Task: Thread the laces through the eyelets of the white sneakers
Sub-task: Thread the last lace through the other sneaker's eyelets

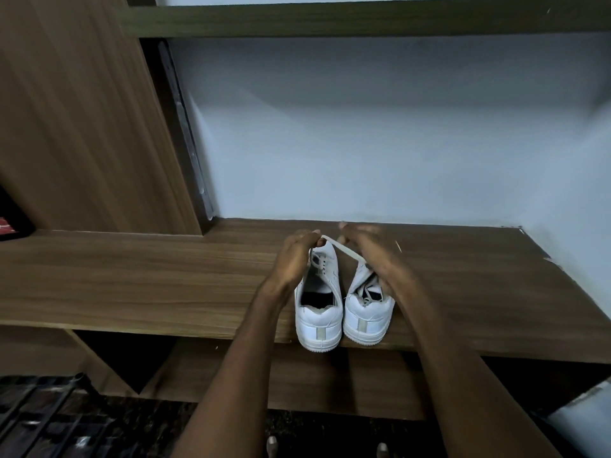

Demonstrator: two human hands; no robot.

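On the wooden shelf (132,276) sit both white sneakers (319,312), heels toward me. Left hand (294,259) and right hand (370,249) each pinch the lace (344,250), stretched above the toes. Looks like early threading; next up, probably feeding an end into an eyelet.

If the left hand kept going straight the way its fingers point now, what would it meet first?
Probably the right hand: the left hand points up and right along the lace stretched between them. Depth is unclear, so it might pass toward the wall.
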